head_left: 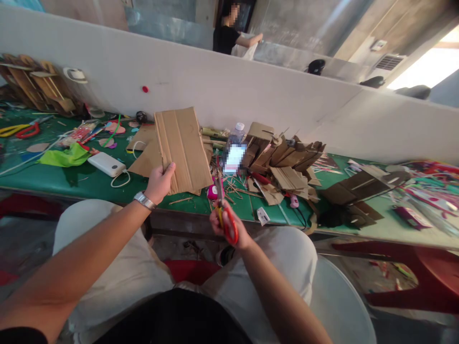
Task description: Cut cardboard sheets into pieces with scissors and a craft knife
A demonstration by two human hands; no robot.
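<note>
My left hand (pixel 160 184) grips a rectangular piece of cardboard (pixel 183 150) by its lower left edge and holds it tilted up over the green table (pixel 145 188). Vertical crease lines run along the cardboard's face. In my right hand (pixel 234 229) is a pair of scissors (pixel 229 224) with red and yellow handles, its blades pointing up and away from me. The blades are right of the cardboard, apart from it. A pink object (pixel 214 192) lies on the table just behind the scissors.
Cardboard offcuts (pixel 287 179), a clear bottle (pixel 234 138) and a lit phone (pixel 234 158) stand beyond my right hand. At left lie a white power bank (pixel 106 165) and green fabric (pixel 64 155). A white partition (pixel 179 81) backs the table; a person (pixel 229 36) is behind it.
</note>
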